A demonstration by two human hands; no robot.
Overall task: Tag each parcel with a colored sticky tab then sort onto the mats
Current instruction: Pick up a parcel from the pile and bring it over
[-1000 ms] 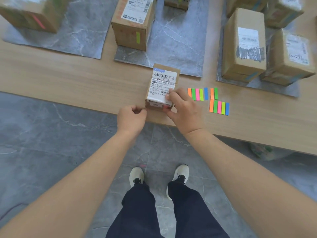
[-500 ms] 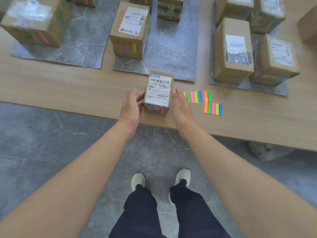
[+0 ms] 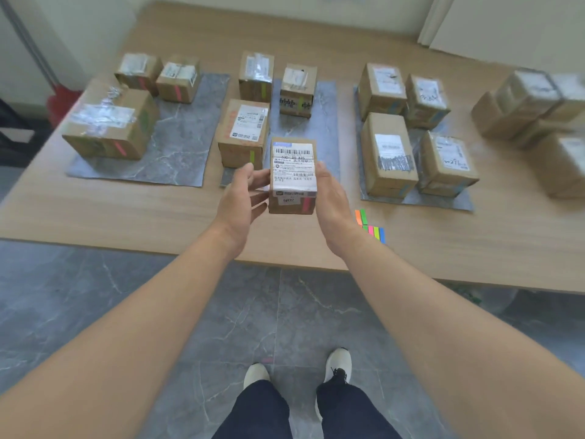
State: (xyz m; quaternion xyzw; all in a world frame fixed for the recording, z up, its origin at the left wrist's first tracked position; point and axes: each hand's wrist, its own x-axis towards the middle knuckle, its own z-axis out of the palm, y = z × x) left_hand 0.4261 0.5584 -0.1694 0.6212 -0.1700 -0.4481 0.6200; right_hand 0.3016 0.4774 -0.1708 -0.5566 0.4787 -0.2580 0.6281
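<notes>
- Far left: left mat (image 3: 177,147) carries three pink-tabbed boxes (image 3: 110,122).
- Middle mat (image 3: 304,128) carries green-tabbed boxes (image 3: 243,134).
- Left hand (image 3: 243,193): fingers spread and fairly straight, tips pressing the near left side of the parcel (image 3: 292,175), thumb raised.
- The parcel is between both hands, in front of the middle mat and apparently lifted off the table (image 3: 126,210). Label up, pink tab (image 3: 306,205) low on the face towards the camera.
- Right hand (image 3: 330,198): palm flat on the parcel's right side. Its fingers are hidden behind the box, so I cannot tell whether they wrap the far side.
- Sticky tabs (image 3: 370,226) lie on the table just right of the right wrist.
- Right mat (image 3: 440,200) carries blue-tabbed boxes (image 3: 387,153). Farther right is a blurred stack of boxes (image 3: 531,106) off the mats; tabs not discernible.

Step, as I judge it: tagging done, sorting in hand. Next move calls for carrying the parcel leftward to the pink mat and setting it on bare grey, avoiding the large box.
</notes>
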